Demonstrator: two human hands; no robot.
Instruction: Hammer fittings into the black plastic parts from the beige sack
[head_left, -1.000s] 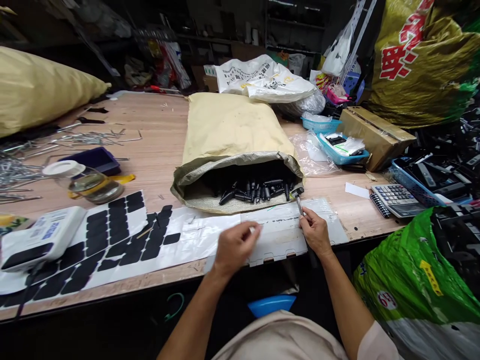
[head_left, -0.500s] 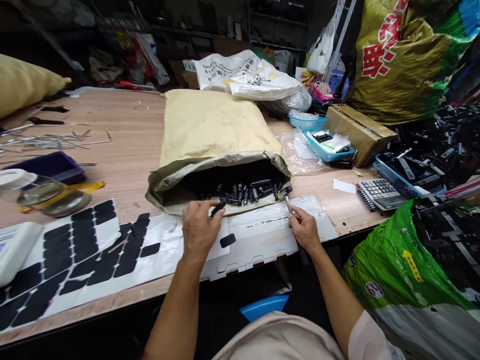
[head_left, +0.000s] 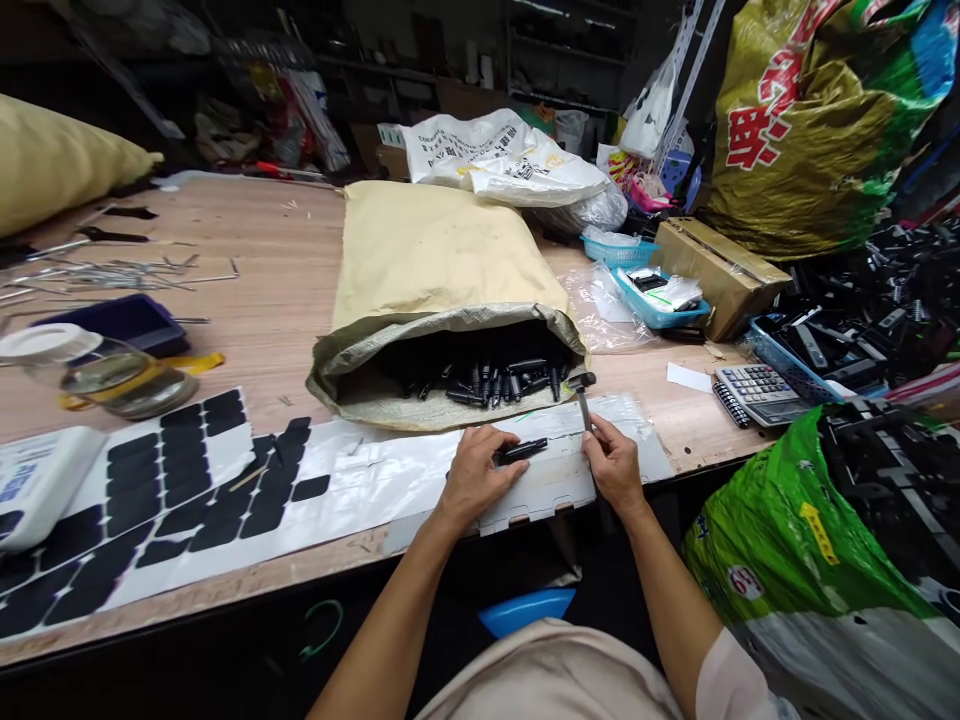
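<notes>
Near the front edge of a pale brown wood-grain surface (head_left: pixel 277 225), the left hand (head_left: pixel 476 470), fingers curled nearly closed, holds a glossy black cylindrical part (head_left: pixel 526 450) low over flat white cardboard (head_left: pixel 536 492). The right hand (head_left: pixel 616 465) is closed round a slim, dark-headed metal hammer (head_left: pixel 584 402). A loose left grip could let the part roll off the front edge; a stray hammer blow could catch the left hand.

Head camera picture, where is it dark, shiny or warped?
Head view: the back shelves fade into darkness, as does the inside of the sack; head view: glossy highlights on the white sheet; head view: the jar looks slanted, likely lens distortion.
</notes>
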